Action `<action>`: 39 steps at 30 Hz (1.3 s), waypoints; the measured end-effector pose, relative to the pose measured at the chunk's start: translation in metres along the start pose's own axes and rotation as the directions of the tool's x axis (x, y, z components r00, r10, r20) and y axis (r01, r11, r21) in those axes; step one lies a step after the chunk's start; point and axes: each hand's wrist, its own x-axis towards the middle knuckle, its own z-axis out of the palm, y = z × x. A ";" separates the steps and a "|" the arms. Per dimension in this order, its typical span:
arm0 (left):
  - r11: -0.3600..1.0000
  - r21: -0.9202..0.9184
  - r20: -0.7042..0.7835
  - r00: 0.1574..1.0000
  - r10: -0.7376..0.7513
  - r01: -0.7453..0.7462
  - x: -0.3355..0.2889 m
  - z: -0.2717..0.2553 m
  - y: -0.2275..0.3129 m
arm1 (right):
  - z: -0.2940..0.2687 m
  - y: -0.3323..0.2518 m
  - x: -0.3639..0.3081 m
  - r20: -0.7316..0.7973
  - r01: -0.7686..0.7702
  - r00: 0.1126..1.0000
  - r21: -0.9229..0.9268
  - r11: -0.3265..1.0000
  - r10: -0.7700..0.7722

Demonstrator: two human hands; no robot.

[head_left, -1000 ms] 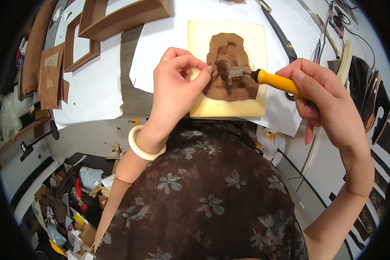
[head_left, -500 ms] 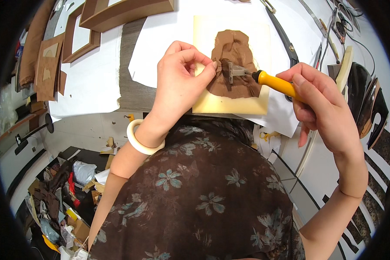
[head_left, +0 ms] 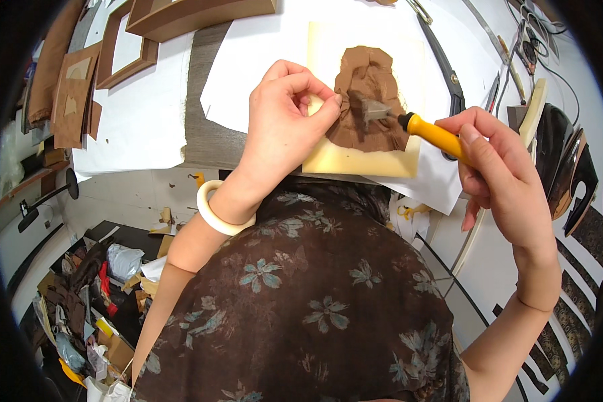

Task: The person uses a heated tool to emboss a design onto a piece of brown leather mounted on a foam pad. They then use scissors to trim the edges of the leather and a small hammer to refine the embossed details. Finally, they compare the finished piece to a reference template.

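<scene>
pressing the metal head [head_left: 375,112] of the tool [head_left: 442,139] to the cloth [head_left: 368,65] looks like the step in hand, and it likely goes best with light, even weight. your right hand [head_left: 499,161] is wrapped around the yellow handle, gripping it between thumb and fingers; let the wrist steer so that no corner digs in. your left hand [head_left: 281,117] has thumb and forefinger pinched together on the cloth's left edge; gentle, steady tension there should stop the folds from creeping, while too hard a tug could pull the piece askew. mind those fingertips, since the head is near them and could be hot. whether it touches the cloth or hovers just over it, i cannot tell from this view. the cloth lies ahead of you on the pale yellow pad [head_left: 362,164], with white paper [head_left: 238,80] around it. it is brown and matte, narrower at its far end and wider toward you, with uneven edges and creases running through its middle.
</scene>
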 end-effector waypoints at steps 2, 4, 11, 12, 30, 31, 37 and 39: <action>1.000 0.004 0.001 1.000 -0.001 0.001 0.000 0.000 0.000 | -0.002 0.000 -0.001 0.009 0.019 1.000 0.023 1.000 -0.019; 1.000 0.007 0.008 1.000 -0.016 0.016 0.000 -0.003 -0.001 | -0.011 0.002 0.000 0.058 0.059 0.996 0.082 0.995 -0.064; 0.997 0.072 0.025 0.999 0.020 -0.022 0.003 -0.010 0.004 | -0.039 0.032 0.007 -0.119 0.276 0.958 0.155 0.949 -0.260; 0.983 0.156 -0.037 0.994 0.101 -0.095 -0.003 -0.007 0.004 | -0.042 0.036 0.009 -0.169 0.334 0.934 0.101 0.937 -0.315; 0.442 0.435 0.649 0.613 0.450 -0.785 0.066 -0.048 0.050 | -0.398 -0.109 0.288 -0.609 0.236 0.198 -0.731 0.640 -0.768; 0.420 0.422 0.735 0.575 0.360 -0.803 0.070 -0.050 0.055 | -0.399 -0.117 0.311 -0.646 0.181 0.242 -0.703 0.688 -0.724; 0.250 0.258 0.882 0.333 0.334 -0.933 0.105 -0.038 0.039 | -0.378 -0.145 0.421 -0.779 0.302 0.436 -0.344 0.889 -0.450; 0.214 0.213 0.902 0.276 0.332 -0.953 0.113 -0.028 0.041 | -0.401 -0.129 0.426 -0.647 0.423 0.636 -0.163 0.891 -0.420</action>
